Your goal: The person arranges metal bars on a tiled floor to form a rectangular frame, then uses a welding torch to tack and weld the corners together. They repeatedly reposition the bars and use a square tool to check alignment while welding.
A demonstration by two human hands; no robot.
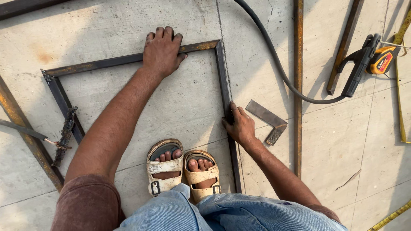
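Observation:
A rusty steel frame (102, 63) of angle bars lies flat on the concrete floor in front of me. My left hand (162, 52) presses palm down on its far bar, fingers curled over the edge. My right hand (239, 125) grips the frame's right bar (222, 72) about halfway along, fingers wrapped around it. My two sandalled feet (182, 171) stand inside the frame, close to the right bar.
A small metal try square (269, 119) lies just right of my right hand. A black cable (274, 60) runs to a welding electrode holder (358, 66) beside an orange tape measure (382, 60). Long rusty bars (298, 85) lie at right, and another bar (25, 137) at left.

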